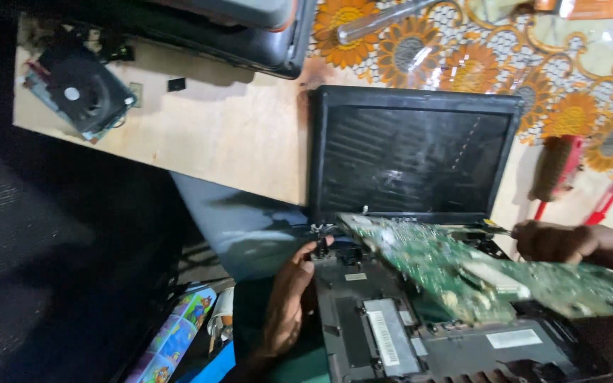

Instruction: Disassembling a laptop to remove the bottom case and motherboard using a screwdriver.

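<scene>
From my remote seat I see a pale wooden desk [200,135] running across the upper half of the view, its surface worn and stained. Its right part lies under a cloth with orange sunflowers [477,50], which catches bright glare at the top right. To the left the floor [51,269] falls into deep shadow, a dark woven texture faintly showing. Below the desk's edge sits a colourful printed box [175,340] near something blue.
</scene>
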